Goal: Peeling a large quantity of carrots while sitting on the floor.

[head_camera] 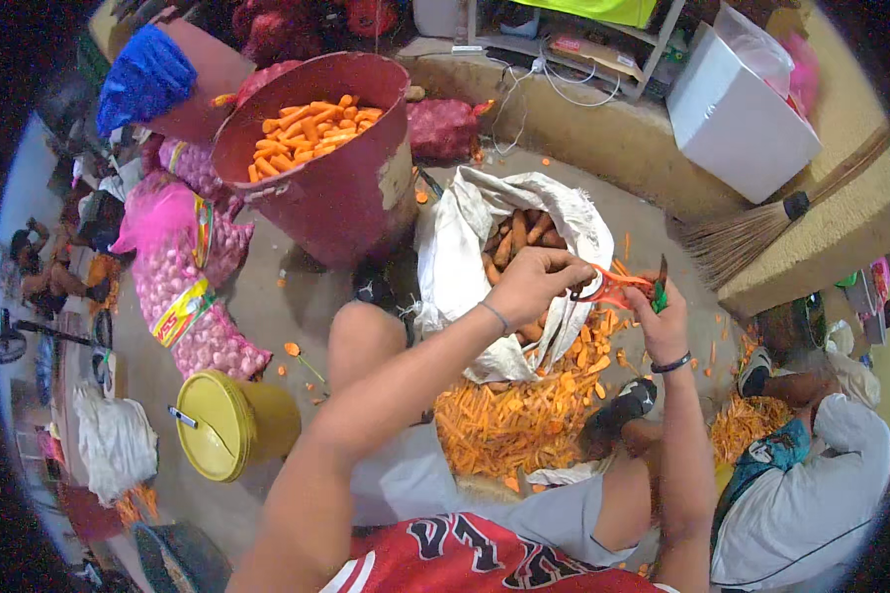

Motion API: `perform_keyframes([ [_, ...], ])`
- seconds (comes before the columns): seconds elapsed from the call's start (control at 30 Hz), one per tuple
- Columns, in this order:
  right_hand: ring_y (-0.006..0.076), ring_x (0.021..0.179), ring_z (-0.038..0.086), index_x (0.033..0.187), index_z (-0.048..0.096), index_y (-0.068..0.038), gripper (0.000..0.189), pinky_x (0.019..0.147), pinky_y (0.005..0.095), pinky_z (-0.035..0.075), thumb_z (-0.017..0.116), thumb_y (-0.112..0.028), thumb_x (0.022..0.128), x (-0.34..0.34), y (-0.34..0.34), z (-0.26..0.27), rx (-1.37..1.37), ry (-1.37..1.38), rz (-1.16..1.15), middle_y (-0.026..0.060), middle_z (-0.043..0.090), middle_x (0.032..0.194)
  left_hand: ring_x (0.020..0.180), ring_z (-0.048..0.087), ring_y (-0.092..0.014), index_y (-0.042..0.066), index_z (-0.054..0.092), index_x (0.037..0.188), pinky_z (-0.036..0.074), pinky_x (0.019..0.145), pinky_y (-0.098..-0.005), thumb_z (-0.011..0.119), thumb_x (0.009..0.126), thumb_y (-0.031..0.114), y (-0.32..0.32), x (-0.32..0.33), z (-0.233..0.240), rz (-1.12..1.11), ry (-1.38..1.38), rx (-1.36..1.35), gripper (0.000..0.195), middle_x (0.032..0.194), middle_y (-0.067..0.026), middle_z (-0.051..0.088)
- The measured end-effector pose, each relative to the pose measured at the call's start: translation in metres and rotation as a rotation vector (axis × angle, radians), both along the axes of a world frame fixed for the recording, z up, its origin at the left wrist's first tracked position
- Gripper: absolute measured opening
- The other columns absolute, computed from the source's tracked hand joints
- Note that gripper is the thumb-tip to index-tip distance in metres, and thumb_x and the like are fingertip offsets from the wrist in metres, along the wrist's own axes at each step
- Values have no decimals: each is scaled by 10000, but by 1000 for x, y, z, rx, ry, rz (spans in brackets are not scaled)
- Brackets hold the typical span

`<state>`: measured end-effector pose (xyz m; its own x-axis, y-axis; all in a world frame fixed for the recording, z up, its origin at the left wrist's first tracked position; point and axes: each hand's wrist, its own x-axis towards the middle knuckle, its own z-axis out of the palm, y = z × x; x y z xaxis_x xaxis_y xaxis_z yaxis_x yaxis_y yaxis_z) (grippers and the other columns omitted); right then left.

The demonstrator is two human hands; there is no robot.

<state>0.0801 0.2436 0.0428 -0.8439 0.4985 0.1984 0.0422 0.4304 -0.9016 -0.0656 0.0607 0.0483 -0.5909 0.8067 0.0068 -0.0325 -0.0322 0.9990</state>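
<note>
My left hand (545, 285) reaches over the mouth of a white woven sack (445, 274). Its fingertips are pinched at the head of an orange hand peeler (614, 287). The peeler's handle end lies in my right hand (660, 322), which also holds a small knife (661, 293) with a green handle and a dark blade pointing up. Inside the sack are unpeeled carrots (523, 233), partly hidden by my left hand. A heap of carrot peels and cut ends (512, 422) spreads between my feet, against the sack.
A large red tub (326, 200) holds peeled carrots (311, 133). Pink net bags of garlic (193, 311) and a lidded yellow bucket (215, 426) stand left. A broom (749, 230) leans on a ledge at right, near a white box (742, 111). Another person (801, 497) sits close by.
</note>
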Motion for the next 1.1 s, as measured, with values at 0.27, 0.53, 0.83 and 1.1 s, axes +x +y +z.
perform_keyframes([
  [0.27,105,751,616,1052,617,2,306,639,239,491,719,-217,865,-26,21,-25,-281,19,-162,56,675,874,826,605,-77,-17,687,1016,500,736,-228,610,938,200,52,-29,-36,7,-60,40,244,919,-23,677],
  [0.53,61,648,543,1017,640,-20,308,580,219,448,737,-260,850,-35,30,-33,-384,-37,-242,-4,629,794,793,625,-85,-19,685,1035,513,739,-243,604,945,207,63,-41,-38,-46,-242,46,256,895,-27,691],
  [0.83,35,585,505,992,634,-8,293,504,197,392,738,-246,857,-20,37,-25,-443,-13,-305,-19,600,720,731,535,-40,-3,705,959,431,649,-201,600,949,193,77,-31,-43,-94,-121,25,223,885,10,664],
  [1.1,40,589,508,1002,630,-5,291,506,194,409,738,-233,856,-10,34,-20,-511,16,-357,-6,616,763,710,521,-40,-3,701,956,431,617,-197,584,957,186,76,-19,-35,-146,-185,-13,222,853,22,624],
])
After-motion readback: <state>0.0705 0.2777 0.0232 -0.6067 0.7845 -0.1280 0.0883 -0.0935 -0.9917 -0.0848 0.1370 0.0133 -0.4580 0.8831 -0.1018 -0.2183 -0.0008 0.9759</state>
